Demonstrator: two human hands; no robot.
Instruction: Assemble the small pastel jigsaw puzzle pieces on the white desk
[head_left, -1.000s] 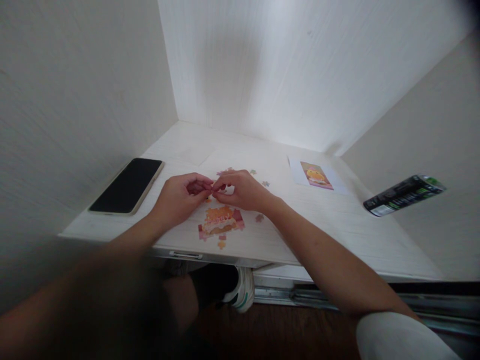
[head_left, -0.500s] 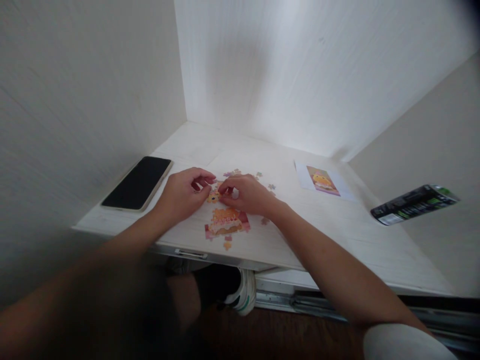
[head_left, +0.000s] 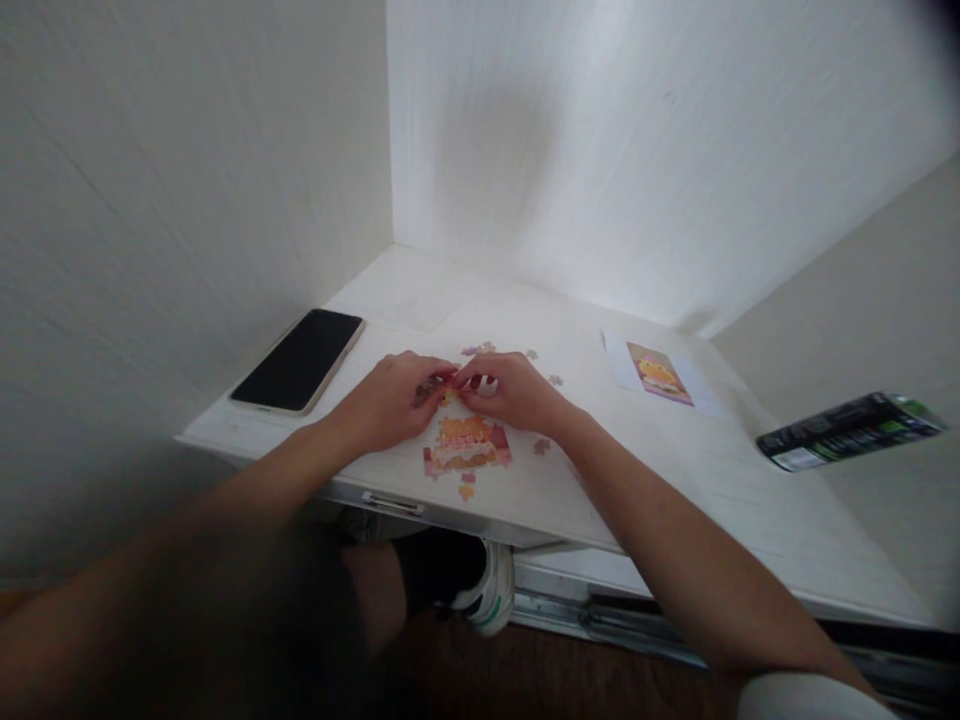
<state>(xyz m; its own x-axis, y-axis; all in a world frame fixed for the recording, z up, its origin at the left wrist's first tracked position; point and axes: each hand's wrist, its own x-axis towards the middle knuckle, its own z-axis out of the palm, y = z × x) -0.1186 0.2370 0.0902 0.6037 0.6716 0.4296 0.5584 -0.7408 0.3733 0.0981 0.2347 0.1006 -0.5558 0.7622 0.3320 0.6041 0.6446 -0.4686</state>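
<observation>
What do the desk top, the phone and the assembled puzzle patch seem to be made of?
Desk top: probably laminated board, matte white with faint wood-grain streaks. Phone: glossy dark glass face in a pale frame, metal or plastic, hard to tell. Assembled puzzle patch: likely printed cardboard, matte, with visible interlocking edges.

Phone (head_left: 298, 360), reference picture (head_left: 660, 372), dark packet (head_left: 851, 430)

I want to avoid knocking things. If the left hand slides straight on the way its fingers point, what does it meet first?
Most likely the right hand: the left hand points right, and their fingertips nearly touch above the puzzle.
</observation>
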